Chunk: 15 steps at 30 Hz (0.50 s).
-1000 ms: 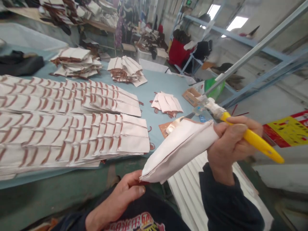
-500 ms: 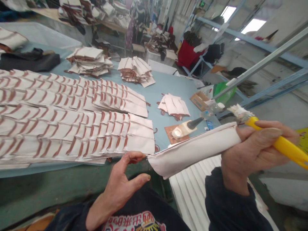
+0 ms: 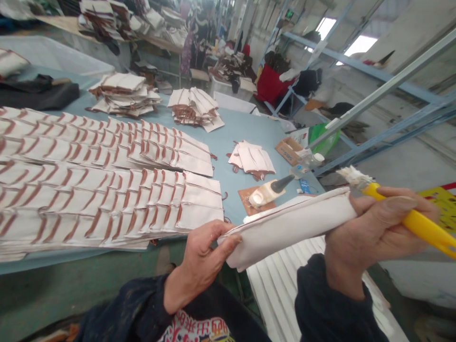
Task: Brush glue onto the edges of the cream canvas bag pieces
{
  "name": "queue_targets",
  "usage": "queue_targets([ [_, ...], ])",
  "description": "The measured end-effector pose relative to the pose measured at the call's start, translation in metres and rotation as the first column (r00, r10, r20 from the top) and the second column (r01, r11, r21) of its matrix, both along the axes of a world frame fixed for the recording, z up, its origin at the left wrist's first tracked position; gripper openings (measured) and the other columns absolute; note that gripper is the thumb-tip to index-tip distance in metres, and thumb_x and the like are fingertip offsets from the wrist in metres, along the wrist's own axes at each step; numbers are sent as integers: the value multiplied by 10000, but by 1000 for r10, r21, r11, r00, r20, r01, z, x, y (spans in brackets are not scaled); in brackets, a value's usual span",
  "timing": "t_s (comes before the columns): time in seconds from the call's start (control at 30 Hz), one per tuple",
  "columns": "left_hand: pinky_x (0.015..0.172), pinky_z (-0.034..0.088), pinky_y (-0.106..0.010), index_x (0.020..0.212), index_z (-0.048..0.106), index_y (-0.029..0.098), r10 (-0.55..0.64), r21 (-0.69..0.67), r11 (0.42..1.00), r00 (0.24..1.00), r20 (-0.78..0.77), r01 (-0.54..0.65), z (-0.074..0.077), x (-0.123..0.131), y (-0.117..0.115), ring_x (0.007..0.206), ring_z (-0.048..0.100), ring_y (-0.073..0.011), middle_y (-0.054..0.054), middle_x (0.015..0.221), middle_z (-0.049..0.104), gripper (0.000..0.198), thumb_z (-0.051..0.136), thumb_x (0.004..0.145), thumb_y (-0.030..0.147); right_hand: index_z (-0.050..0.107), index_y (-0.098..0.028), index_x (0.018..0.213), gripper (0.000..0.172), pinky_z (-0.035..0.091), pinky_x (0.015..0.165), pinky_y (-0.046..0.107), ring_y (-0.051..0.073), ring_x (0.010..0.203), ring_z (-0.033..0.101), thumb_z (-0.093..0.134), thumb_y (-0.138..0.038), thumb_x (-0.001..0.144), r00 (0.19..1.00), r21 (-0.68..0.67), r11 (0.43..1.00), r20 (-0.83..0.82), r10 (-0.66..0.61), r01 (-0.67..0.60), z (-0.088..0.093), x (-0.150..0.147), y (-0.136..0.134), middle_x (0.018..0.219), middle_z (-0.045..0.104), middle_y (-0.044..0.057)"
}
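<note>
Your left hand (image 3: 204,256) has its grip pinched shut on the near end of the white fabric piece (image 3: 285,230). Your right hand (image 3: 374,228) grips the far end along with a yellow brush (image 3: 420,223). The piece is held above the desk (image 3: 238,128) edge, near rows of similar pieces (image 3: 107,190).

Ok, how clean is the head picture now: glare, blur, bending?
Head view: soft even daylight, skylights blown out; wide lens slants the blue beams; left hand, right hand, white piece and yellow brush sharp; far benches soft.
</note>
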<state>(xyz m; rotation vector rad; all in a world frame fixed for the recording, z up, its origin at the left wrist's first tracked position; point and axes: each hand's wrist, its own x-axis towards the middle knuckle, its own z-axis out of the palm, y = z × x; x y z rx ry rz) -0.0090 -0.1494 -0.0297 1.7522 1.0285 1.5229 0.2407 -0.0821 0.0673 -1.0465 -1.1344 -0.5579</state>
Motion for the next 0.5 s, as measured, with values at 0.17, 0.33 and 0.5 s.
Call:
queue_targets([
  [0.17,527,377,-290,749,584,212,118,268,962,961,-251,-48,-2,-1,1,478,536,-122,23,568,612,539,385,1226,365,581,-259,867,465,479,701,436,183,533,506,563,-680,1064,999,-11,999,19,-36,36,-7,10,-5,649,470,-57],
  [0.33,519,309,-327,704,466,245,10,323,939,931,-364,117,-3,-12,5,460,455,-124,49,532,515,555,345,1235,356,564,-259,886,486,467,626,404,160,468,458,530,-709,1065,995,-47,995,52,-83,85,-12,16,-8,637,450,-73],
  [0.5,532,348,-311,762,489,237,-192,271,904,879,-435,332,4,-24,2,496,491,-128,36,590,572,560,238,1245,366,523,-264,869,486,485,631,404,144,430,435,542,-707,1068,999,-61,998,40,-25,27,-12,17,-10,602,407,-97],
])
